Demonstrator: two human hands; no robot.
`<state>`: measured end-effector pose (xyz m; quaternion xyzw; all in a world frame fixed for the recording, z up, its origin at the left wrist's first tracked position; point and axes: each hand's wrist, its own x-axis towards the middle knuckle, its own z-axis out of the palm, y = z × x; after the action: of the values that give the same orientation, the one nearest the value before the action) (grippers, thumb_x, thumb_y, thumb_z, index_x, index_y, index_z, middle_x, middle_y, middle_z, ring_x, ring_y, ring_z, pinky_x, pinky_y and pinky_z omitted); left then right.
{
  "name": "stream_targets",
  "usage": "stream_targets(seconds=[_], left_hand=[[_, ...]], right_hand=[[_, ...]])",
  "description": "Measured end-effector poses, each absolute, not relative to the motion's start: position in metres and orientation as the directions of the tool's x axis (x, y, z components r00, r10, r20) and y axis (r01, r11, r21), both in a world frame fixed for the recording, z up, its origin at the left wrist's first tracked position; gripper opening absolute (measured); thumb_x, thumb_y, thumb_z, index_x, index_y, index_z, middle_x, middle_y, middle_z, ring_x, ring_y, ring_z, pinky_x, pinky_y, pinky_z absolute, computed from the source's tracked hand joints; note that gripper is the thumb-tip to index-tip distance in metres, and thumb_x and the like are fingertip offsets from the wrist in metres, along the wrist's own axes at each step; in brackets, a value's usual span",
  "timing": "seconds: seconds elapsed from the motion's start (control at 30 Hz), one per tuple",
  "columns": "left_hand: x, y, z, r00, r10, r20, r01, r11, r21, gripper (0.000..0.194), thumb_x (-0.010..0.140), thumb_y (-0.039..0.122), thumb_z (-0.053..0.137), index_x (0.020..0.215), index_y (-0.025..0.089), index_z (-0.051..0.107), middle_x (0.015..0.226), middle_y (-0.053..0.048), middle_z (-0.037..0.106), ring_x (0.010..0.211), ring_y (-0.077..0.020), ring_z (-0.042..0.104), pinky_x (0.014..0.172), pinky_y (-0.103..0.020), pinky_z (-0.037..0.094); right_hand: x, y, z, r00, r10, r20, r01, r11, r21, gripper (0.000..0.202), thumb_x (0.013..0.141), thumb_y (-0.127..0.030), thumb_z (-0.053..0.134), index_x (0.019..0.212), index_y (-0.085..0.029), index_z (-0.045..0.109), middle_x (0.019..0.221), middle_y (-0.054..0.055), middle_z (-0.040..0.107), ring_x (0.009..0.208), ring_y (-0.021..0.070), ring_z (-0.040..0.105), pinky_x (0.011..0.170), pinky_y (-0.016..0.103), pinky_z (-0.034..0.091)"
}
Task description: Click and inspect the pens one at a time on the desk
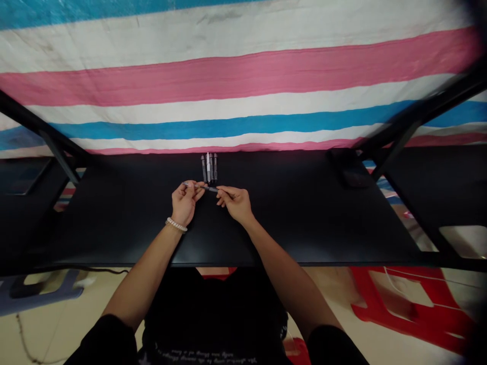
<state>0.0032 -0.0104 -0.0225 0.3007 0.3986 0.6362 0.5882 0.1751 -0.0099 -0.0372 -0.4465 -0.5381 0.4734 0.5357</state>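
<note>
Between my two hands a slim pen [210, 189] lies almost level, just above the black table. My left hand [186, 201] pinches its left part, where a pale section sticks out past the fingers. At the pen's dark right end, the thumb and fingertips of my right hand [235, 202] are closed on it. Whether the pen is in one piece or parted at the middle I cannot make out. Just beyond my hands several pens [215, 168] lie side by side, pointing away from me. Among them one white pen [208, 167] stands out from the dark grey ones.
The black table [297, 213] meets a striped plastic sheet [243, 76] at its back. A dark flat object, perhaps a phone [349, 168], rests at the right rear. Slanted black frame bars [422, 114] flank both sides. A red stool [411, 304] stands below right.
</note>
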Motion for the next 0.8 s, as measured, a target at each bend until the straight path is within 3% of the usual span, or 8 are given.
stream_targets(seconds=[0.13, 0.2, 0.27, 0.33, 0.4, 0.53, 0.67, 0.8], left_hand=[[0.0045, -0.0073, -0.0266, -0.168, 0.980, -0.105, -0.507, 0.005, 0.862, 0.033, 0.080, 0.043, 0.081, 0.089, 0.015, 0.066, 0.093, -0.009, 0.078, 0.092, -0.0192, 0.076, 0.098, -0.040, 0.055], [0.0045, -0.0066, -0.0256, -0.151, 0.980, -0.127, -0.516, 0.032, 0.856, 0.030, 0.082, 0.041, 0.080, 0.089, 0.015, 0.066, 0.093, -0.009, 0.078, 0.091, -0.0195, 0.076, 0.098, -0.041, 0.055], [0.0046, -0.0064, -0.0235, -0.124, 0.980, -0.158, -0.536, 0.068, 0.841, 0.027, 0.083, 0.037, 0.080, 0.088, 0.014, 0.067, 0.092, -0.010, 0.078, 0.089, -0.0200, 0.076, 0.096, -0.041, 0.056], [0.0046, -0.0062, -0.0212, -0.112, 0.977, -0.180, -0.562, 0.087, 0.823, 0.022, 0.084, 0.033, 0.079, 0.087, 0.014, 0.067, 0.091, -0.010, 0.078, 0.089, -0.0200, 0.077, 0.096, -0.040, 0.056], [0.0044, -0.0055, -0.0193, -0.106, 0.976, -0.192, -0.579, 0.097, 0.809, 0.017, 0.087, 0.029, 0.076, 0.086, 0.014, 0.067, 0.091, -0.009, 0.079, 0.089, -0.0197, 0.077, 0.096, -0.039, 0.056], [0.0029, -0.0033, -0.0176, -0.076, 0.974, -0.213, -0.589, 0.128, 0.798, 0.013, 0.090, 0.025, 0.071, 0.087, 0.014, 0.068, 0.091, -0.009, 0.079, 0.090, -0.0200, 0.077, 0.097, -0.039, 0.056], [0.0021, -0.0028, -0.0179, -0.047, 0.978, -0.202, -0.596, 0.135, 0.791, 0.013, 0.090, 0.026, 0.073, 0.088, 0.014, 0.068, 0.092, -0.010, 0.079, 0.093, -0.0202, 0.076, 0.100, -0.041, 0.055], [0.0008, -0.0020, -0.0195, -0.036, 0.984, -0.174, -0.604, 0.117, 0.788, 0.020, 0.085, 0.031, 0.078, 0.089, 0.014, 0.068, 0.093, -0.010, 0.079, 0.093, -0.0211, 0.076, 0.098, -0.039, 0.056]], right_hand=[[0.1748, -0.0101, -0.0361, 0.006, 0.961, 0.276, 0.046, 0.276, -0.960, 0.031, 0.081, -0.045, 0.077, 0.103, -0.025, 0.077, 0.106, 0.007, 0.074, 0.085, 0.0177, 0.073, 0.074, 0.032, 0.062], [0.1754, -0.0091, -0.0355, 0.006, 0.982, 0.191, 0.030, 0.191, -0.981, 0.034, 0.083, -0.049, 0.074, 0.105, -0.023, 0.075, 0.097, 0.006, 0.075, 0.075, 0.0163, 0.072, 0.067, 0.031, 0.062], [0.1757, -0.0080, -0.0352, 0.011, 0.987, 0.162, 0.020, 0.162, -0.987, 0.032, 0.086, -0.051, 0.069, 0.093, -0.021, 0.076, 0.082, 0.005, 0.072, 0.066, 0.0154, 0.069, 0.061, 0.030, 0.060], [0.1756, -0.0075, -0.0348, 0.018, 0.969, 0.246, 0.018, 0.245, -0.969, 0.027, 0.081, -0.048, 0.076, 0.086, -0.021, 0.077, 0.093, 0.007, 0.072, 0.081, 0.0182, 0.071, 0.071, 0.032, 0.062], [0.1752, -0.0076, -0.0346, 0.020, 0.960, 0.278, -0.007, 0.278, -0.960, 0.029, 0.075, -0.045, 0.082, 0.094, -0.023, 0.077, 0.106, 0.007, 0.071, 0.088, 0.0187, 0.071, 0.075, 0.033, 0.062], [0.1743, -0.0079, -0.0348, 0.009, 0.983, 0.181, -0.011, 0.181, -0.983, 0.028, 0.083, -0.049, 0.074, 0.089, -0.022, 0.077, 0.084, 0.004, 0.070, 0.065, 0.0144, 0.067, 0.063, 0.031, 0.061], [0.1729, -0.0081, -0.0345, -0.009, 0.972, 0.234, -0.013, 0.234, -0.972, 0.039, 0.072, -0.048, 0.084, 0.103, -0.025, 0.076, 0.108, 0.007, 0.071, 0.088, 0.0180, 0.072, 0.076, 0.033, 0.063], [0.1709, -0.0098, -0.0340, -0.003, 0.989, 0.150, -0.045, 0.149, -0.988, 0.030, 0.082, -0.048, 0.075, 0.096, -0.021, 0.077, 0.074, 0.002, 0.070, 0.061, 0.0136, 0.067, 0.060, 0.030, 0.060]])
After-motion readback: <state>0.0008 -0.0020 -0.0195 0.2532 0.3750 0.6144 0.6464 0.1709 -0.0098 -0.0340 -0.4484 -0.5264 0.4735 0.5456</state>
